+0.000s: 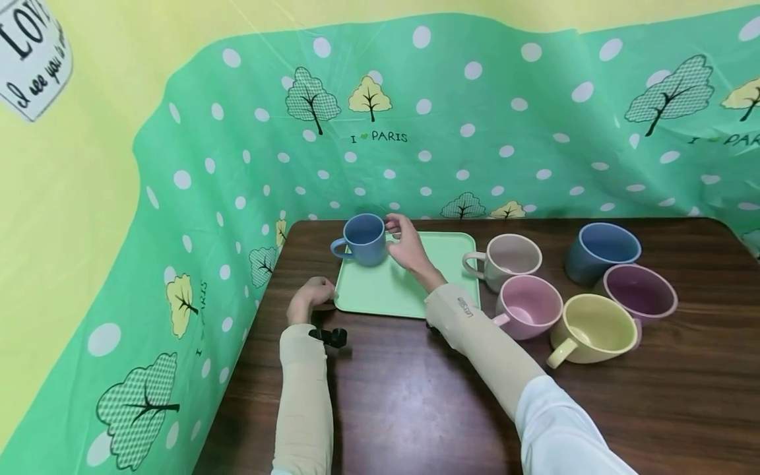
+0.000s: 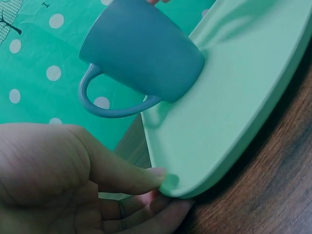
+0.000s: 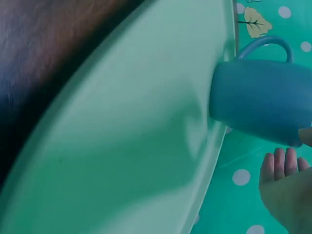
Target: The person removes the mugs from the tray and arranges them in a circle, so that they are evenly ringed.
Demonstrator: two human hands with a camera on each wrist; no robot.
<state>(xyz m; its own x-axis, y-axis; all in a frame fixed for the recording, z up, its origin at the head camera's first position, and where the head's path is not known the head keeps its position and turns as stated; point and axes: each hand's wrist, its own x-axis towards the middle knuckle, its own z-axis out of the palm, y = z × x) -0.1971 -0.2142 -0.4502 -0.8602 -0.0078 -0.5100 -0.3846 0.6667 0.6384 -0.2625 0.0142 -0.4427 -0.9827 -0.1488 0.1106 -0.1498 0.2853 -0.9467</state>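
A light blue mug [image 1: 363, 239] stands at the far left corner of a pale green tray [image 1: 410, 290] on the dark wooden table. My right hand [image 1: 405, 241] is at the mug's right side, thumb and forefinger pinching its rim while the other fingers [image 3: 280, 163] stay straight. The right wrist view shows the mug [image 3: 261, 100] with its base on the tray [image 3: 136, 146]. My left hand [image 1: 310, 297] pinches the tray's near left corner, thumb [image 2: 129, 173] on top and fingers under the rim [image 2: 195, 190]. The mug [image 2: 141, 53] has its handle toward the left.
Right of the tray stand several more mugs: beige [image 1: 509, 260], pink [image 1: 528, 305], yellow [image 1: 596, 326], purple [image 1: 641, 290] and dark blue [image 1: 600, 251]. A green polka-dot cloth [image 1: 415, 119] walls the table's back and left. Bare wood [image 1: 415, 396] lies in front.
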